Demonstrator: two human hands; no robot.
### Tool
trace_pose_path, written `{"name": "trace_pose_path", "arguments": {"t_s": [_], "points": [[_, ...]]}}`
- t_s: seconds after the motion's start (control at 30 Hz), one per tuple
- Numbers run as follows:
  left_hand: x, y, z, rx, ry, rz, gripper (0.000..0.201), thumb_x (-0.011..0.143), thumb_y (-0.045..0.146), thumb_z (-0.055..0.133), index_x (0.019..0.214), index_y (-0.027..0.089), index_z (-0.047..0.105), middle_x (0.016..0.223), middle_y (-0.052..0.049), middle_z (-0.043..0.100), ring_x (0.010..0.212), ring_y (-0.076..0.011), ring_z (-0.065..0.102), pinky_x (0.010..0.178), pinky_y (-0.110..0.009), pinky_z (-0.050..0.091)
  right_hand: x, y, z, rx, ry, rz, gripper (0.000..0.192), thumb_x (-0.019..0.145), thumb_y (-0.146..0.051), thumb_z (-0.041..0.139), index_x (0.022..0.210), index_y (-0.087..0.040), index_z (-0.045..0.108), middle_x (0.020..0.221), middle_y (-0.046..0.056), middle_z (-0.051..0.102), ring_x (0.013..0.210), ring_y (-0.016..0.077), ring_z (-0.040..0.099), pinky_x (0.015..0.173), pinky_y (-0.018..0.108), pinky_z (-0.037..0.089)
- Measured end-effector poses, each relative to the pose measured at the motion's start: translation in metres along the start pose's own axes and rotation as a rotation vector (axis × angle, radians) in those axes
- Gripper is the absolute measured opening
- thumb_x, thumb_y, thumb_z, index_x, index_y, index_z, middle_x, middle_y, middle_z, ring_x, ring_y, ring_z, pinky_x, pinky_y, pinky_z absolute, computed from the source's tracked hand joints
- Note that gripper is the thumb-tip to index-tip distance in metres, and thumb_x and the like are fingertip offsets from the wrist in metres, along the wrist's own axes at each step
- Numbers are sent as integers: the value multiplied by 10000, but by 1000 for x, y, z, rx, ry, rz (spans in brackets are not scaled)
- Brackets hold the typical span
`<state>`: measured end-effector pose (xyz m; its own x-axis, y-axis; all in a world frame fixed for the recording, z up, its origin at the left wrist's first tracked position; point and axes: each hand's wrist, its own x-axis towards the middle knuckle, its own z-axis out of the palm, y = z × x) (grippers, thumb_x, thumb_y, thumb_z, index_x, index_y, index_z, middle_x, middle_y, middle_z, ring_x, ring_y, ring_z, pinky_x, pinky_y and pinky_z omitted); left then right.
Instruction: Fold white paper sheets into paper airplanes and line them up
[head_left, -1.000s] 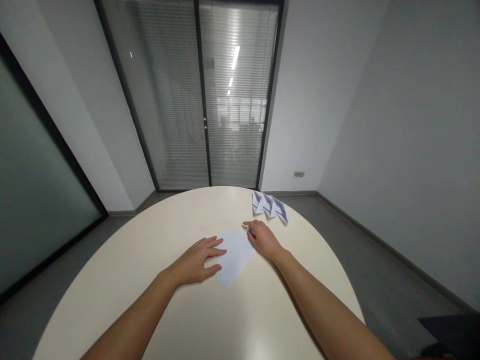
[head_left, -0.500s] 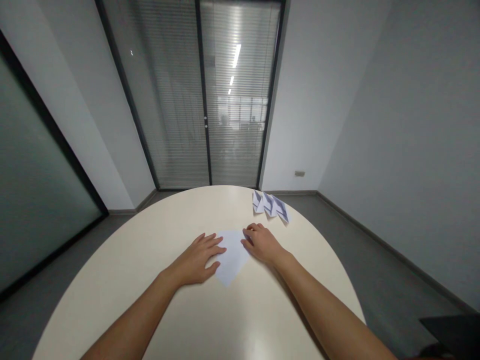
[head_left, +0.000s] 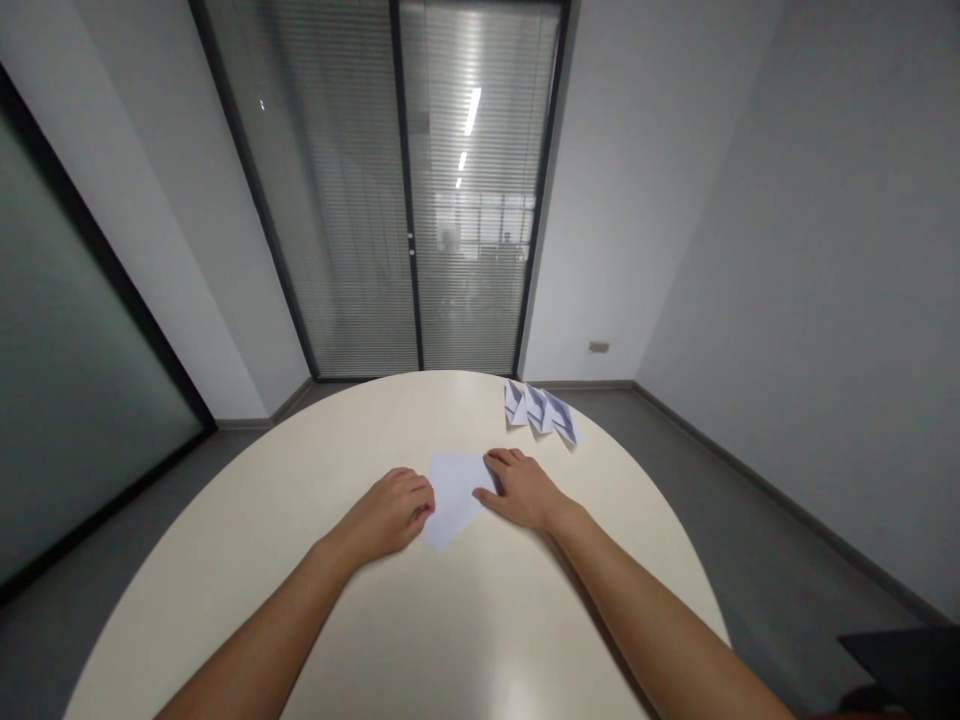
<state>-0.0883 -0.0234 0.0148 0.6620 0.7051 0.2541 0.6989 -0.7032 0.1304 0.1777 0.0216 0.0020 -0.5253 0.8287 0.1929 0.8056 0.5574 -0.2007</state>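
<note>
A white sheet of paper (head_left: 454,495) lies flat on the table in front of me, one pointed corner towards me. At its left edge, my left hand (head_left: 394,512) is closed, with thumb and fingertips brought together on the paper's margin. The curled fingers hide that part of the edge. On the opposite side, my right hand (head_left: 523,488) rests with its fingers stretched over the right edge. Its thumb lies apart from them, on the sheet near its lower right side.
Three folded white paper pieces (head_left: 538,410) lie overlapping in a row near the far right rim of the round cream table (head_left: 360,640). Beyond it stand a glass partition with blinds (head_left: 472,300) and grey walls. A dark object (head_left: 900,655) shows at lower right.
My left hand has gone from spread fingers on the paper to a closed grip at its left edge. The sheet has turned slightly, its near corner shifting left and away from me.
</note>
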Motion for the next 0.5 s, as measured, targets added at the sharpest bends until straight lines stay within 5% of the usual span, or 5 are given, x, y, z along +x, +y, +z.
{"name": "trace_pose_path", "arguments": {"t_s": [0.2,0.5], "points": [[-1,9,-2,77,-14,-24,177,921,182,507,930,210,682,946,-33,730,924,-182,662,1107,-420,356,0,0,1,-1,16,50,535,922,-523,540,1310,-156,565,1371,167,570,1263,328,473,1027,456,357],[-3,7,9,191,29,-160,383,928,451,570,1187,187,670,1277,-102,679,1190,-296,586,1105,-492,354,2,4,1,-31,13,67,537,919,-548,528,1253,-134,608,1347,177,585,1222,330,497,1028,441,361]]}}
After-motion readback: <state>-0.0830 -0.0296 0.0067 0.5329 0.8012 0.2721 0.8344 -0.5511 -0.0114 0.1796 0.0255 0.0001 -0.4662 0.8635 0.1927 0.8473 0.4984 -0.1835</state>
